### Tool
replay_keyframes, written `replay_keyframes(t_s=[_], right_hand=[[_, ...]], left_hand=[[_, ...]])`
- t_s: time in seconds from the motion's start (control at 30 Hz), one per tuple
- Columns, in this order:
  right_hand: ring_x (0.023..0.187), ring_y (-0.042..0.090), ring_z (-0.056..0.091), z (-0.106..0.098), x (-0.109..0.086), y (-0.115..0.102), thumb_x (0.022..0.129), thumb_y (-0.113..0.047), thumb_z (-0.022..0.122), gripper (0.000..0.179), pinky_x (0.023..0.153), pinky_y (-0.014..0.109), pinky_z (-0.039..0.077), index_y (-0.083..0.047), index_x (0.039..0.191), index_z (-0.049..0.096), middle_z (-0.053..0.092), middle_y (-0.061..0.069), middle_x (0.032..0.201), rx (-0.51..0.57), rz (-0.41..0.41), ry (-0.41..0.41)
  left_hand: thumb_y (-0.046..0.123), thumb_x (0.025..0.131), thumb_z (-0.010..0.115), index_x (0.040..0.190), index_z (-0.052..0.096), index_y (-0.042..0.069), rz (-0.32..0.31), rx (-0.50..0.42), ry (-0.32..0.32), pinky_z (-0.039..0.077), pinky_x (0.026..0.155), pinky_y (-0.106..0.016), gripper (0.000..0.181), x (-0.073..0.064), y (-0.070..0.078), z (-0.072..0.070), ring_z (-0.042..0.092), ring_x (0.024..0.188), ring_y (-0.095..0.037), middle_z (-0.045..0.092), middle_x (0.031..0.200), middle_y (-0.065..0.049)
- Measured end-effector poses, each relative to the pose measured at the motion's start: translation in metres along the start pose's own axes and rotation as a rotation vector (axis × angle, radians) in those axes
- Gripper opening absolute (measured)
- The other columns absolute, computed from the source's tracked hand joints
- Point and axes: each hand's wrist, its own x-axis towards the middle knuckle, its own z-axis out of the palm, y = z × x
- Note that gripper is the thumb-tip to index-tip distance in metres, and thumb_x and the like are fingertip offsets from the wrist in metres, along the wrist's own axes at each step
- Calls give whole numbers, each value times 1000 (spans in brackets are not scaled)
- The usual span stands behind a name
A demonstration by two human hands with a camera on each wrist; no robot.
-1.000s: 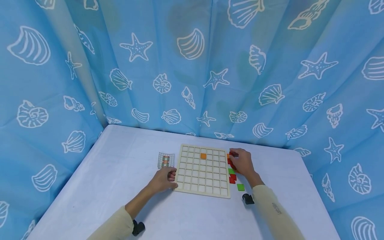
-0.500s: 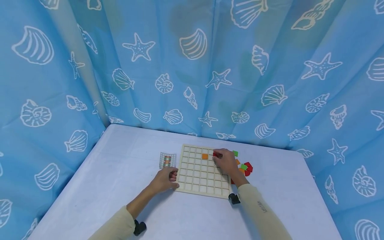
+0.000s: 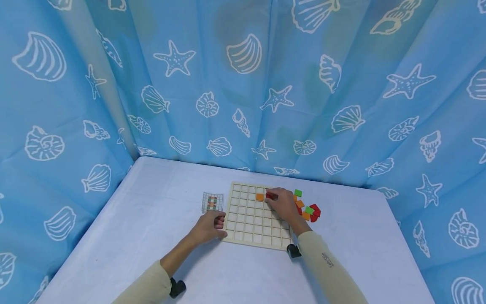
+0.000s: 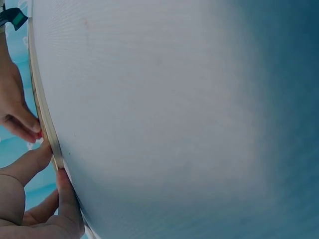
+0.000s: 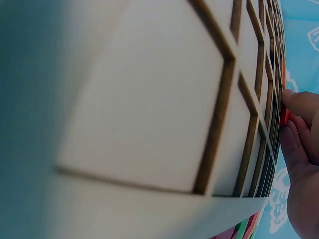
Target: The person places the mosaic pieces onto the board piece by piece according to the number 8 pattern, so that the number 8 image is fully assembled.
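A pale wooden grid board lies on the table, with an orange tile set in a cell of its second row from the back. Just to the right of that tile, my right hand pinches a red tile close over the board. The right wrist view shows the red tile between thumb and fingertips. My left hand grips the board's front left corner; in the left wrist view the thumb and index finger are on either side of that corner.
Several loose orange, green and red tiles lie right of the board, some overlapping. A small card with a coloured grid pattern lies left of it, partly behind the left hand. A blue shell-print curtain surrounds the white table.
My right hand has moved left from the loose tiles onto the board, bringing a red tile beside the orange one. My left hand stays at the board's corner.
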Motion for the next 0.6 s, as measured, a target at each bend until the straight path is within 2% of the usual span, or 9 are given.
replay_keyframes(t_s=[0.27,0.6], right_hand=[[94,18,65,1,1,-3,85,-17,77,37,86,36,55,-7,120,70,70,6,107,15,41,-24],[92,18,65,2,3,-2,87,-11,74,30,85,36,56,-6,117,72,70,6,105,39,13,-24]], left_hand=[[-1,72,84,128,55,-11,19,9,3,54,76,-27,64,-2,0,-1,59,88,-17,57,98,-6],[-1,72,84,128,55,-11,17,7,4,54,75,-26,64,0,-3,0,59,87,-16,58,97,-6]])
